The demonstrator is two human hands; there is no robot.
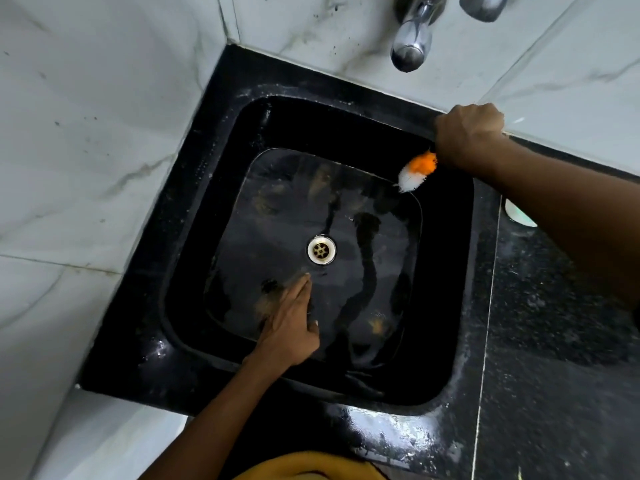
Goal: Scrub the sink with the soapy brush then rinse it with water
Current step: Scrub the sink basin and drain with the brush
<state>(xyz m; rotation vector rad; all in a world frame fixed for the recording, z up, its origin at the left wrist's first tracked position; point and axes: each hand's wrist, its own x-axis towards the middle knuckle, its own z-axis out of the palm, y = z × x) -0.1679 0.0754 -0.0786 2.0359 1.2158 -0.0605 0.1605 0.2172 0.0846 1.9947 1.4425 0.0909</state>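
Head view: right hand fisted on brush at sink far-right wall, bristles angled down-left; left hand open, empty, on the basin floor.

Bare forearms; a mustard-yellow garment at the bottom edge.

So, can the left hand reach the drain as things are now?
Probably yes. The left hand is already down in the sink, with its fingertips close to the drain. Nothing lies between them, and the right hand holds the brush away at the far rim.
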